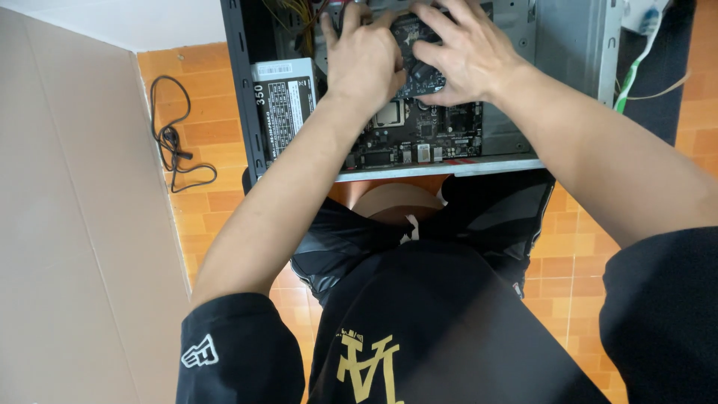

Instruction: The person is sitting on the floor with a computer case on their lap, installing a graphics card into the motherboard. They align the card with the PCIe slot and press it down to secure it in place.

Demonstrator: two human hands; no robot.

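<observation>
Both arms reach forward and up from the shoulders, bare from the short black sleeves to the wrists. The left arm runs straight up from the lower left, forearm long and nearly unbent. The left hand (364,60) lies palm down, back to the camera, fingers curled forward. The right arm comes in from the lower right at a slant, wrist bent inward. The right hand (460,52) is spread, fingers splayed and pressing down, its fingertips close beside the left hand's knuckles.

cooler fan (417,56) | black, round | on mobo (419,135) | inside open case (576,45)
</observation>
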